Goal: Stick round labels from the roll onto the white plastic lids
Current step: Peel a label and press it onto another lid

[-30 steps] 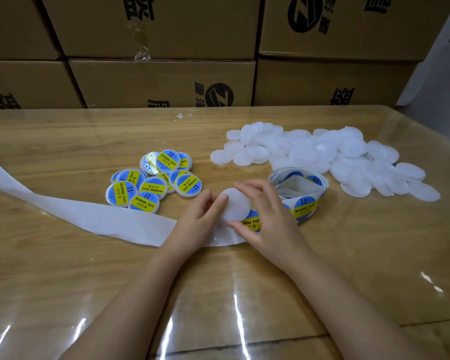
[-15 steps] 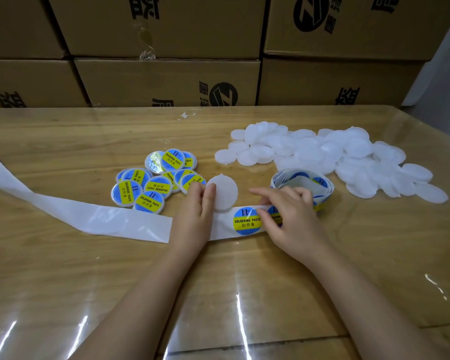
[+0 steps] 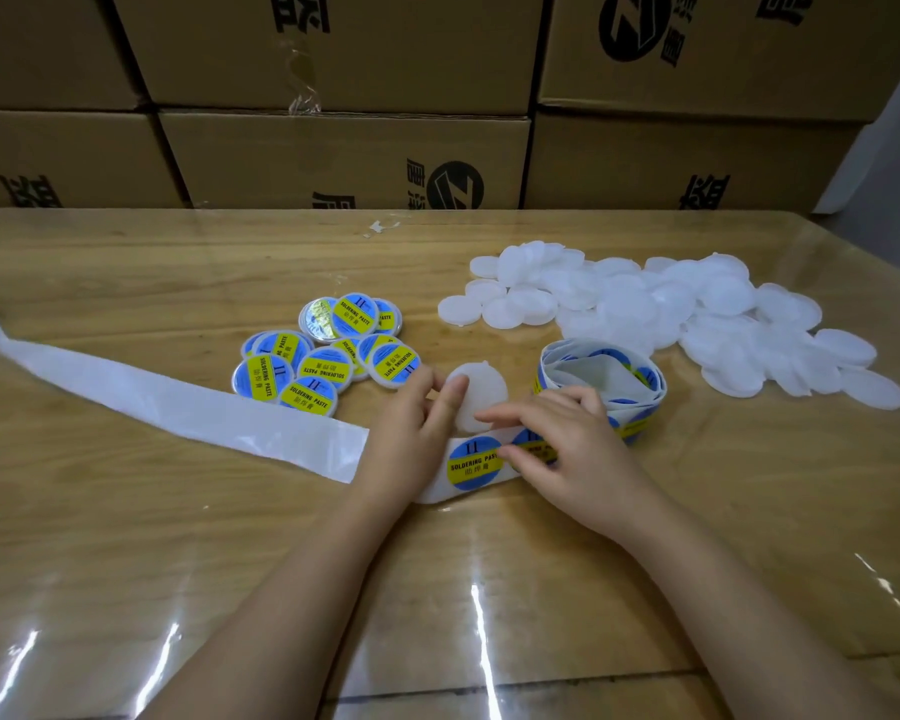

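Note:
My left hand [image 3: 414, 428] pinches the left edge of a bare white lid [image 3: 484, 389], which stands tilted on the table just above the label strip. My right hand [image 3: 567, 452] rests with its fingertips on the strip. Its thumb touches the right edge of a blue and yellow round label [image 3: 471, 462], and its index finger points left under the lid. The label roll [image 3: 601, 374] lies just behind my right hand. A heap of bare white lids [image 3: 671, 314] is at the back right. Several labelled lids [image 3: 328, 358] lie in a cluster to the left.
The empty white backing strip [image 3: 152, 402] trails from under my left hand to the table's left edge. Stacked cardboard boxes [image 3: 344, 158] stand behind the wooden table [image 3: 230, 537], which is covered with clear film.
My left hand has carried the bare lid left and slightly back, off the strip, baring a label. My right hand has slid along the strip to that label's right edge.

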{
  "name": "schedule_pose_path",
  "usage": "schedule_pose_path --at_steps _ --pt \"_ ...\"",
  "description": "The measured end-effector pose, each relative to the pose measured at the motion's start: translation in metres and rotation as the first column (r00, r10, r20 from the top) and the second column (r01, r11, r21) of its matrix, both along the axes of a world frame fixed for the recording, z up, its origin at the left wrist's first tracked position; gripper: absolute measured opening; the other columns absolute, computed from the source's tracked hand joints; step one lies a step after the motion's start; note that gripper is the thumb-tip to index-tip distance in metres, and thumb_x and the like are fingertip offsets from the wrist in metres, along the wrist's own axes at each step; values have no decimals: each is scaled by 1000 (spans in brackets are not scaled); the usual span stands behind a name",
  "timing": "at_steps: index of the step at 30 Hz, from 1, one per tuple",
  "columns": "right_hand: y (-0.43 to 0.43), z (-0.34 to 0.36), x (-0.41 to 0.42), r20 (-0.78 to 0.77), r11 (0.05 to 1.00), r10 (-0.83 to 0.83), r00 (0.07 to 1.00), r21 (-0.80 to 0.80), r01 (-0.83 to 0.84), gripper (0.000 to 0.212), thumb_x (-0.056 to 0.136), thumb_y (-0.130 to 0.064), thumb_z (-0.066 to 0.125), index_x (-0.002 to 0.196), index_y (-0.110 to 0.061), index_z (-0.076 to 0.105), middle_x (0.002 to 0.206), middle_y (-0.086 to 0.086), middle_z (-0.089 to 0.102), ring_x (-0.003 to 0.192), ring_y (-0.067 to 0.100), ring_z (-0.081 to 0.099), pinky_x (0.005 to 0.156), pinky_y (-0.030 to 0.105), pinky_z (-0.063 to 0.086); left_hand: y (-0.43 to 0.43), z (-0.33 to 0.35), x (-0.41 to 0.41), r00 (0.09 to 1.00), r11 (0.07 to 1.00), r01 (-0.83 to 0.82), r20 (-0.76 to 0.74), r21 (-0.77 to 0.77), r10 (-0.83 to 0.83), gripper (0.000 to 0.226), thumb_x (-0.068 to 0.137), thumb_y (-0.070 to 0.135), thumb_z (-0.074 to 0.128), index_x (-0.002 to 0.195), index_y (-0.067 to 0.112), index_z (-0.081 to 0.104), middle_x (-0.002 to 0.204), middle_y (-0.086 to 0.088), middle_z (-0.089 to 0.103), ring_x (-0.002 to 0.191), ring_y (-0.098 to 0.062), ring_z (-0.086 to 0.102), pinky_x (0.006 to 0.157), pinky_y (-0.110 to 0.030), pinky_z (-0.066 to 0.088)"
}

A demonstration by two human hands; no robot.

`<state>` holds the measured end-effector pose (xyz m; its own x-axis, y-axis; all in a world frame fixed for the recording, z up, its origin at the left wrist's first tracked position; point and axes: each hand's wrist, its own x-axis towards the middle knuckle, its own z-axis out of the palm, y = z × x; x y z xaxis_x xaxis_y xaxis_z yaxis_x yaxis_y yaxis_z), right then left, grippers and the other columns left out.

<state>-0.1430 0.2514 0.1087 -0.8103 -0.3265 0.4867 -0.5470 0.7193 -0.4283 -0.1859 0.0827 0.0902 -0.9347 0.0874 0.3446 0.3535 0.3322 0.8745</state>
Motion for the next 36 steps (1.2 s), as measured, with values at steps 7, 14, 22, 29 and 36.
schedule_pose_path --at_steps 7,14,22,29,36 --pt "-8 0 3 -18 1000 29 999 -4 -29 21 83 -14 66 101 -22 68 90 -15 67 87 7 60 88 32 31 1 -2 -1 990 993 114 92 -22 -111 27 94 33 50 72 18 52 58 8 57 57 -3 53 62 -25 45" --pt "-15 2 6 -70 989 118 990 96 -111 26 83 -5 63 101 -23 69 94 -12 67 80 16 59 80 34 34 0 0 -1 972 979 200 137 -42 -193 28 94 31 52 67 24 49 48 18 53 51 5 47 53 -10 36" --pt "-17 0 7 -121 963 138 983 246 -105 31 83 -6 63 106 -26 69 90 -6 63 78 19 58 78 35 37 -3 0 -4 954 975 221 204 28 -222 27 92 32 57 69 17 52 45 15 50 46 5 45 49 -8 35" --pt "-21 3 9 -157 971 118 981 227 -80 26 86 -8 51 97 -21 70 89 -4 62 77 21 60 75 41 44 -1 0 -3 972 984 175 164 -19 -169 27 92 32 56 70 16 55 44 15 49 46 4 45 49 -7 35" --pt "-25 1 10 -160 962 44 986 274 1 18 82 -24 65 101 -22 65 94 -6 64 81 17 60 84 33 32 1 -1 -2 977 987 158 141 35 -161 28 91 32 57 65 23 51 41 15 47 44 4 42 48 -8 33"
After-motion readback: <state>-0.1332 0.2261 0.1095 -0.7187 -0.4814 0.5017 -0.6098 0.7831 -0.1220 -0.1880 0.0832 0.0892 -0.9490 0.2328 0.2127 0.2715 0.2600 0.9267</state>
